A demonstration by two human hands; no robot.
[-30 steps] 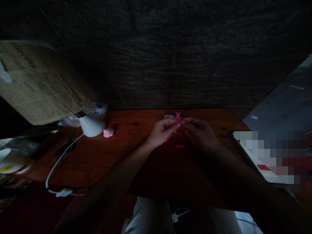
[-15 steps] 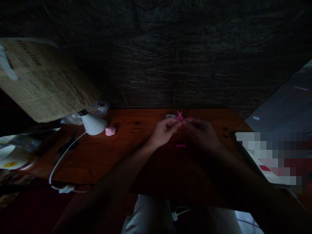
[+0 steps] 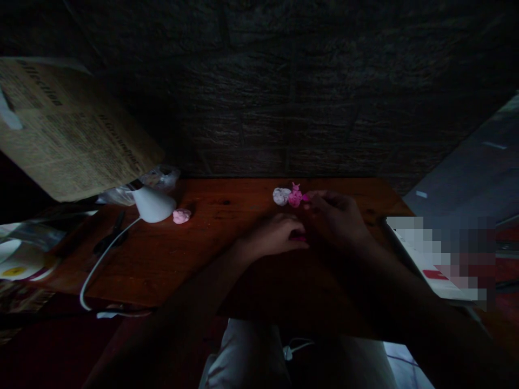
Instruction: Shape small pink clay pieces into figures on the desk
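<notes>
A small pink clay figure (image 3: pixel 295 196) with two thin prongs on top stands on the wooden table (image 3: pixel 219 232), touching or nearly touching a whitish clay lump (image 3: pixel 280 196). Just right of it, my right hand (image 3: pixel 338 216) pinches a bright pink bit of clay (image 3: pixel 306 198) between thumb and fingers. My left hand (image 3: pixel 278 235) is lower on the table, thumb and fingers apart around a thin magenta clay strip (image 3: pixel 299 237). Whether its fingertips touch the strip is hard to see in the dim light.
A pale pink lump (image 3: pixel 181 216) lies beside the white lamp base (image 3: pixel 154 204), under a newsprint-patterned shade (image 3: pixel 77 129). Dark scissors (image 3: pixel 111 237) and a white cord (image 3: pixel 95 270) are at left, with a white cup (image 3: pixel 20 262). A dark wall (image 3: pixel 263 97) bounds the back.
My left hand has left the pink figure and come down toward me to the magenta strip. The figure now stands uncovered. My right hand stays beside it, its pink bit now plainly visible.
</notes>
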